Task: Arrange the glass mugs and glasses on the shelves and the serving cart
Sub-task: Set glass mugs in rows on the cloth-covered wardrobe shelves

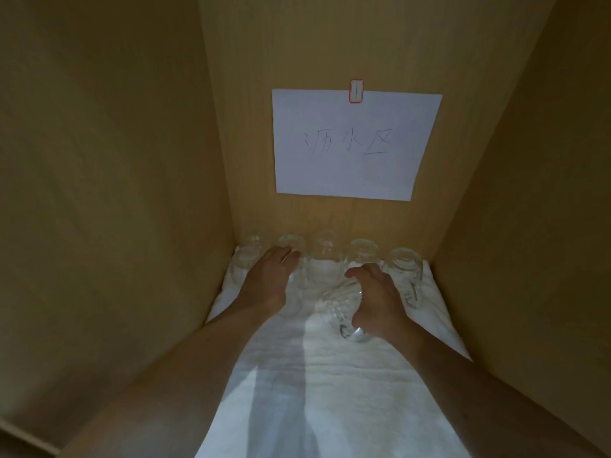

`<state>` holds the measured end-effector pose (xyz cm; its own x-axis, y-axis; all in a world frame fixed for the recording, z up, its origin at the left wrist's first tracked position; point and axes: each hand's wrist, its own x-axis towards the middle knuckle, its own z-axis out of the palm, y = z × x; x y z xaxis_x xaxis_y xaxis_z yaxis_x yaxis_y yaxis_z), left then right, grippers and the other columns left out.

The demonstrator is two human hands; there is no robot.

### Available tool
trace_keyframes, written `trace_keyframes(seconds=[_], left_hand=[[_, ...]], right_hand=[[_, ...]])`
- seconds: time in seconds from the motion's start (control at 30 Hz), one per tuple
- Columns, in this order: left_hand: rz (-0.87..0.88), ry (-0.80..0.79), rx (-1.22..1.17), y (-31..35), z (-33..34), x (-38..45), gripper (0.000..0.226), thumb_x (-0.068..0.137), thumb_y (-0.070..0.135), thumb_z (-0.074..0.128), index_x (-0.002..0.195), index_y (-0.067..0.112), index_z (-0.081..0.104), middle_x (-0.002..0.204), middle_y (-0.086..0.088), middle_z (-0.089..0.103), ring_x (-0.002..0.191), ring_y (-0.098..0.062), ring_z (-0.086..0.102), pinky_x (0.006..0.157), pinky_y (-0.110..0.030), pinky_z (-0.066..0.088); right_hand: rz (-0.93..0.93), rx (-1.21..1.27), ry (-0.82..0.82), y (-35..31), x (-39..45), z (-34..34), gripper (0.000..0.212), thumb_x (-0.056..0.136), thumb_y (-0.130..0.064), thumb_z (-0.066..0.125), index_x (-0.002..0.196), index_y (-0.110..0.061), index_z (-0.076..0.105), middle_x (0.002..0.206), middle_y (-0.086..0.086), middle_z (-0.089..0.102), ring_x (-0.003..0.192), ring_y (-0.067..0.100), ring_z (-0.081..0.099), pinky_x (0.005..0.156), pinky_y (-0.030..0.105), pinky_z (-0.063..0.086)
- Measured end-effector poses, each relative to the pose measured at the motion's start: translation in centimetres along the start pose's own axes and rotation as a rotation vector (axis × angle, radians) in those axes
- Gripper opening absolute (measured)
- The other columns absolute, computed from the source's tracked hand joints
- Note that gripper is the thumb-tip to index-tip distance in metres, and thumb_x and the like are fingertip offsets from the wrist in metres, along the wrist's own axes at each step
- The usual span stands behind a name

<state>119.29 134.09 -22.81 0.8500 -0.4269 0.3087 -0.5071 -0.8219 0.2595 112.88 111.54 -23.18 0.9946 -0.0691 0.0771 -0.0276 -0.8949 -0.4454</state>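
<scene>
On the white towel, the right hand is gripping a tilted glass mug, while the left hand, at nine o'clock, is apparently clasping another glass.

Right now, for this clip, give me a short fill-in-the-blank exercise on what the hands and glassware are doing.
1. The glass mugs stand in a row on a white ____.
2. The right hand grips a mug that sits ____ the row.
3. The paper sign is fixed to the cabinet's ____ wall.
4. The left hand rests on a mug near the ____ end of the row.

Missing words: cloth; in front of; back; left
</scene>
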Motion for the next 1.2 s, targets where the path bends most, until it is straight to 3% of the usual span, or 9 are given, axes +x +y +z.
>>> trace_keyframes(seconds=[0.1,0.2,0.33,0.43,0.53,0.63,0.77,0.9,1.2], left_hand=[[-0.003,-0.005,-0.009,-0.1,0.0,0.0,0.095,0.071,-0.01,0.073,0.154,0.018,0.036,0.16,-0.005,0.033,0.146,-0.022,0.029,0.113,-0.025,0.03],[-0.002,-0.001,-0.025,-0.1,0.0,0.0,0.093,0.073,-0.01,0.073,0.154,0.018,0.037,0.16,-0.006,0.034,0.146,-0.023,0.029,0.113,-0.027,0.033],[-0.005,0.005,-0.046,-0.2,0.1,-0.1,0.091,0.076,-0.008,0.073,0.154,0.018,0.035,0.161,-0.004,0.032,0.147,-0.021,0.027,0.113,-0.025,0.032],[-0.007,0.016,-0.055,-0.4,0.2,0.0,0.091,0.076,-0.007,0.075,0.155,0.018,0.035,0.16,-0.003,0.032,0.147,-0.02,0.027,0.112,-0.024,0.031],[0.004,0.024,-0.051,-0.5,0.3,0.1,0.09,0.076,-0.006,0.075,0.154,0.018,0.037,0.16,-0.004,0.034,0.146,-0.02,0.028,0.112,-0.024,0.031],[-0.002,0.021,-0.058,-0.6,0.4,0.1,0.092,0.074,-0.007,0.075,0.154,0.019,0.038,0.159,-0.003,0.034,0.146,-0.02,0.029,0.111,-0.023,0.032],[-0.002,0.019,-0.049,-0.6,0.4,0.1,0.095,0.072,-0.006,0.077,0.154,0.021,0.037,0.159,-0.001,0.034,0.145,-0.018,0.029,0.109,-0.021,0.033],[-0.007,0.006,-0.048,-0.6,0.4,0.1,0.096,0.072,-0.006,0.077,0.154,0.021,0.037,0.16,-0.001,0.033,0.146,-0.019,0.029,0.108,-0.023,0.034],[-0.004,0.021,-0.025,-0.6,0.6,0.2,0.093,0.073,-0.002,0.078,0.154,0.022,0.037,0.159,0.001,0.034,0.145,-0.017,0.029,0.108,-0.022,0.033]], right_hand=[[-0.167,-0.242,-0.024,-1.2,0.2,0.0,0.08,0.063,-0.003,0.074,0.136,-0.029,0.054,0.138,-0.004,0.041,0.127,0.026,0.041,0.1,0.037,0.041],[-0.267,-0.446,-0.063,-2.5,0.6,0.8,0.082,0.065,-0.013,0.082,0.139,-0.029,0.052,0.148,0.001,0.032,0.137,0.031,0.033,0.109,0.045,0.034],[-0.243,-0.495,-0.126,-3.6,0.4,2.4,0.086,0.079,-0.003,0.071,0.15,-0.037,0.036,0.163,0.015,0.0,0.148,0.05,0.002,0.115,0.065,0.026],[-0.263,-0.436,-0.173,-3.5,0.2,3.1,0.095,0.08,-0.003,0.067,0.155,-0.04,0.023,0.163,0.014,-0.011,0.149,0.049,-0.005,0.112,0.058,0.036],[-0.249,-0.332,-0.216,-3.1,0.5,3.1,0.108,0.077,-0.014,0.07,0.158,-0.042,0.004,0.164,0.009,-0.018,0.15,0.043,-0.014,0.116,0.056,0.028],[-0.234,-0.28,-0.144,-2.4,0.7,3.3,0.117,0.078,-0.006,0.074,0.16,-0.03,-0.006,0.165,0.01,-0.016,0.152,0.036,-0.012,0.119,0.045,0.028],[-0.212,-0.229,-0.069,-2.1,1.4,4.0,0.111,0.081,-0.006,0.075,0.16,-0.015,-0.003,0.165,0.015,-0.013,0.153,0.034,-0.012,0.122,0.035,0.013],[-0.234,-0.187,-0.044,-2.1,2.3,4.1,0.108,0.08,-0.005,0.076,0.16,-0.015,0.004,0.164,0.014,-0.004,0.154,0.033,-0.006,0.119,0.03,0.011],[-0.215,-0.211,-0.048,-2.6,3.0,4.2,0.111,0.074,-0.001,0.076,0.159,-0.014,0.006,0.164,0.015,-0.001,0.153,0.035,-0.007,0.125,0.04,0.015]])
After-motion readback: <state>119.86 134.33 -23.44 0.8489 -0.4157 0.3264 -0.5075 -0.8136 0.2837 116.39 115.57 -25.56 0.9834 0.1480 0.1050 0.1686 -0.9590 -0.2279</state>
